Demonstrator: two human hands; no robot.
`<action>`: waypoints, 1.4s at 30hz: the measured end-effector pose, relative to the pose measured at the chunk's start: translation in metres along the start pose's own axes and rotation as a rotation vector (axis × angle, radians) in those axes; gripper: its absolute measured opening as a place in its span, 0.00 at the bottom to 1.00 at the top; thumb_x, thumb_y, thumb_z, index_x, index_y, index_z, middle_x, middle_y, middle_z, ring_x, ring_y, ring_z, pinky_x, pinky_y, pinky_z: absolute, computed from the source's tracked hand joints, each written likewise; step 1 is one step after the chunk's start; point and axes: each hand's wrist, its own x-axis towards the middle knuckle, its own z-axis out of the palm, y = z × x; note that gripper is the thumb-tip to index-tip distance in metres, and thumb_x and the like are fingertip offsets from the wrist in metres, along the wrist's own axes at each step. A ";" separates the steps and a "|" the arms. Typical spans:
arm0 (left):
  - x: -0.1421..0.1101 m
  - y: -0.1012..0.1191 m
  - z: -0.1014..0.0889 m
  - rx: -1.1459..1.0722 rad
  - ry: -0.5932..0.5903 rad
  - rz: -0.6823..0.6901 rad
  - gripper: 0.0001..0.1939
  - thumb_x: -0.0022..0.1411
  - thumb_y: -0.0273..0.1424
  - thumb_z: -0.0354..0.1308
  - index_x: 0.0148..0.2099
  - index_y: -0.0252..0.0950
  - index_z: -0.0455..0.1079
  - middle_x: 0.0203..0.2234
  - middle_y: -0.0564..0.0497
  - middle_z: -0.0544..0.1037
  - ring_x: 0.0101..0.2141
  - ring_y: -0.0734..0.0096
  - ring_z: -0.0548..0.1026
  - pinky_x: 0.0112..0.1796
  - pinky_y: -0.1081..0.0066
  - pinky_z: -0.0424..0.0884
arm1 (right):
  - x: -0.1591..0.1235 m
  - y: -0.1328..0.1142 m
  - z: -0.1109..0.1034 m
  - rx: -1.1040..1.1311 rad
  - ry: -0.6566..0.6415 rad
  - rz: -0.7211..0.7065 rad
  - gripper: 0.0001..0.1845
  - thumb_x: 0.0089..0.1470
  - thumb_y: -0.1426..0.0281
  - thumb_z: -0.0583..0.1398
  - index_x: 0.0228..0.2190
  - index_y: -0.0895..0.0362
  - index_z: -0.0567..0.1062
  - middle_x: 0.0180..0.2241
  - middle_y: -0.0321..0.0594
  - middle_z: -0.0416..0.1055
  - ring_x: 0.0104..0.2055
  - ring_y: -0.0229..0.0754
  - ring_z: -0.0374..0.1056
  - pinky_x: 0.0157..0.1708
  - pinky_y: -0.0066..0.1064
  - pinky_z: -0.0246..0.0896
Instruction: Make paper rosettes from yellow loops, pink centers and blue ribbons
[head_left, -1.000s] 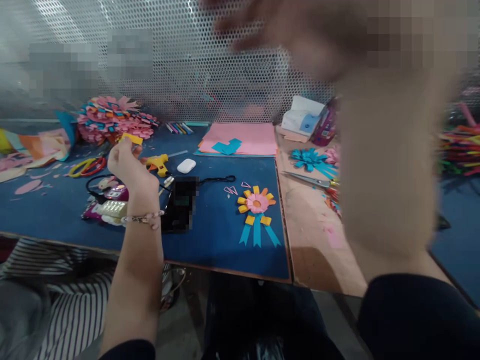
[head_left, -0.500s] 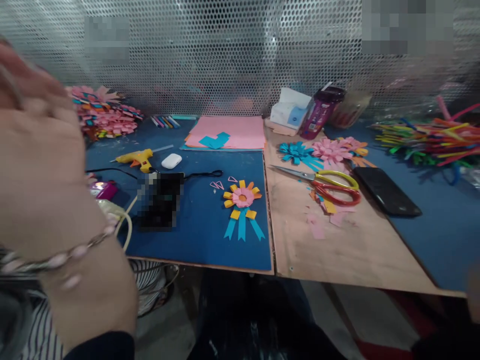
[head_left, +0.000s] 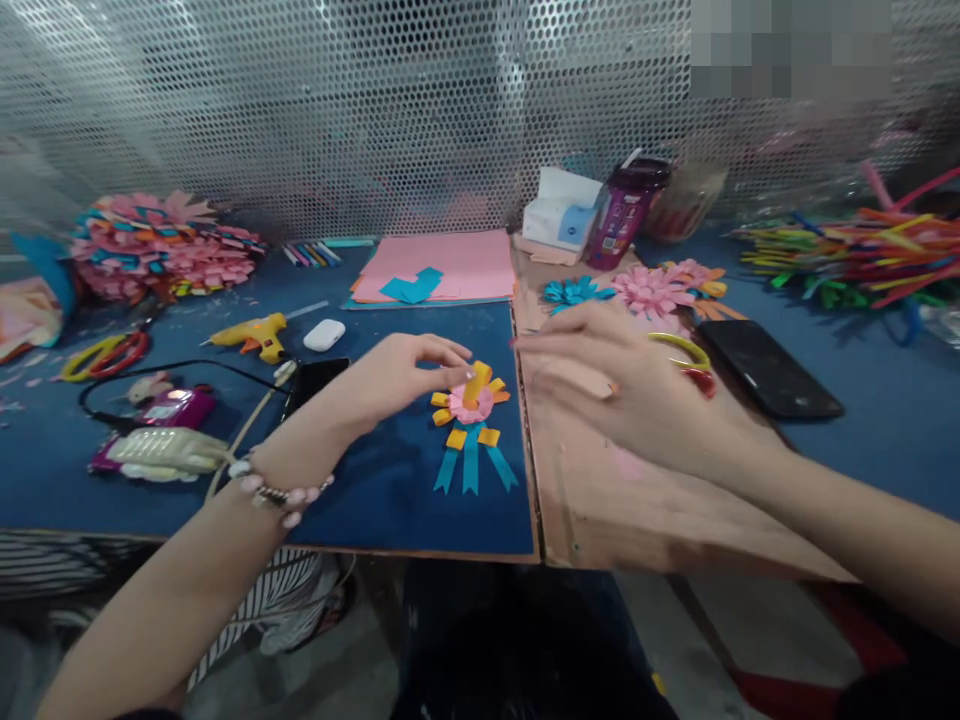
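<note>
My left hand (head_left: pixel 409 375), with a beaded bracelet on its wrist, is over the paper flower. Its thumb and fingers are closed at a yellow paper strip (head_left: pixel 475 388), which stands above the flower's centre. The paper flower (head_left: pixel 457 403) has a pink middle, yellow and orange loops round it and teal ribbon tails below; it lies on the blue board. Off to the right, my right hand (head_left: pixel 615 375) hovers above the brown board with fingers stretched out, holding nothing I can see. Behind that hand, scissors (head_left: pixel 679 350) with yellow and red handles are mostly hidden.
A yellow glue gun (head_left: pixel 255 335), a white earbud case (head_left: pixel 324 335) and a black phone (head_left: pixel 319 380) lie left. Pink paper sheets (head_left: pixel 457 260) lie behind. Finished paper flowers (head_left: pixel 652 290), a purple cup (head_left: pixel 626 215), another phone (head_left: pixel 769 368) and colourful strips (head_left: pixel 862 260) are right.
My left hand has come down from the left foreground to the flower. My right hand has moved in from the right edge. A yellow strip now shows over the flower's centre.
</note>
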 end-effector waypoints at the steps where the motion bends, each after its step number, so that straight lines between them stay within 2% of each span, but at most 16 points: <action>1: 0.006 -0.001 0.003 0.058 -0.070 0.019 0.08 0.54 0.37 0.62 0.31 0.40 0.77 0.44 0.50 0.76 0.44 0.63 0.73 0.48 0.62 0.66 | -0.002 0.004 0.003 -0.001 0.005 -0.038 0.14 0.60 0.64 0.56 0.47 0.52 0.73 0.43 0.43 0.67 0.46 0.46 0.62 0.48 0.46 0.60; 4: 0.018 0.000 0.009 0.168 -0.205 0.060 0.07 0.55 0.36 0.59 0.31 0.41 0.78 0.44 0.51 0.75 0.43 0.65 0.73 0.48 0.64 0.66 | -0.003 0.017 0.016 -0.008 -0.055 -0.120 0.14 0.57 0.65 0.59 0.45 0.51 0.75 0.39 0.43 0.67 0.43 0.46 0.59 0.45 0.42 0.59; 7: 0.027 0.002 0.011 0.233 -0.265 0.084 0.08 0.56 0.35 0.58 0.30 0.40 0.77 0.44 0.50 0.75 0.43 0.66 0.73 0.48 0.65 0.66 | 0.000 0.028 0.023 -0.007 -0.122 -0.133 0.12 0.58 0.66 0.59 0.42 0.53 0.77 0.37 0.43 0.68 0.41 0.46 0.57 0.42 0.40 0.57; 13: 0.037 0.000 0.011 0.205 -0.365 0.125 0.08 0.58 0.34 0.57 0.32 0.40 0.77 0.46 0.50 0.74 0.44 0.66 0.73 0.49 0.66 0.65 | 0.002 0.042 0.027 0.067 -0.078 -0.130 0.09 0.58 0.66 0.59 0.36 0.55 0.78 0.35 0.42 0.69 0.41 0.44 0.58 0.42 0.38 0.57; 15: 0.037 -0.003 0.008 0.189 -0.324 0.136 0.09 0.58 0.36 0.57 0.36 0.41 0.77 0.48 0.50 0.74 0.47 0.66 0.72 0.50 0.65 0.64 | -0.002 0.046 0.030 0.095 -0.068 -0.110 0.08 0.58 0.66 0.59 0.36 0.55 0.77 0.36 0.42 0.70 0.41 0.44 0.60 0.41 0.38 0.58; 17: 0.034 -0.008 0.006 0.207 -0.231 0.130 0.09 0.59 0.37 0.57 0.38 0.41 0.76 0.46 0.50 0.74 0.46 0.66 0.72 0.48 0.66 0.66 | -0.007 0.047 0.034 0.118 -0.067 -0.074 0.08 0.58 0.66 0.59 0.36 0.55 0.76 0.36 0.42 0.70 0.40 0.43 0.62 0.40 0.37 0.59; 20: 0.028 -0.017 0.006 0.283 -0.087 0.104 0.08 0.60 0.36 0.56 0.37 0.39 0.74 0.39 0.50 0.76 0.40 0.68 0.73 0.43 0.67 0.67 | -0.017 0.044 0.039 0.150 -0.075 -0.015 0.07 0.57 0.65 0.59 0.35 0.55 0.75 0.34 0.41 0.71 0.38 0.42 0.64 0.39 0.37 0.60; 23: 0.024 -0.022 0.008 0.344 -0.035 0.080 0.08 0.59 0.37 0.57 0.35 0.38 0.73 0.36 0.51 0.76 0.37 0.68 0.73 0.40 0.68 0.67 | -0.024 0.036 0.042 0.188 -0.091 0.046 0.05 0.56 0.67 0.60 0.34 0.55 0.73 0.33 0.40 0.71 0.38 0.42 0.65 0.38 0.36 0.61; 30: 0.026 -0.026 0.008 0.337 -0.050 0.057 0.07 0.60 0.37 0.57 0.37 0.40 0.71 0.35 0.52 0.75 0.37 0.68 0.72 0.38 0.68 0.67 | -0.025 0.033 0.046 0.236 -0.072 0.186 0.03 0.54 0.72 0.60 0.33 0.55 0.72 0.33 0.39 0.71 0.37 0.42 0.65 0.35 0.34 0.61; 36: 0.027 -0.032 0.009 0.319 -0.082 0.028 0.07 0.60 0.37 0.57 0.34 0.39 0.71 0.34 0.52 0.74 0.35 0.69 0.72 0.36 0.69 0.67 | -0.022 0.036 0.052 0.240 -0.083 0.214 0.04 0.53 0.73 0.61 0.33 0.54 0.72 0.32 0.38 0.71 0.36 0.41 0.66 0.34 0.33 0.62; 42: 0.027 -0.033 0.012 0.323 -0.099 0.063 0.06 0.60 0.34 0.56 0.33 0.40 0.72 0.32 0.51 0.74 0.36 0.69 0.72 0.35 0.70 0.67 | -0.020 0.033 0.054 0.238 -0.071 0.243 0.03 0.53 0.73 0.61 0.32 0.53 0.73 0.31 0.38 0.71 0.35 0.41 0.66 0.33 0.33 0.62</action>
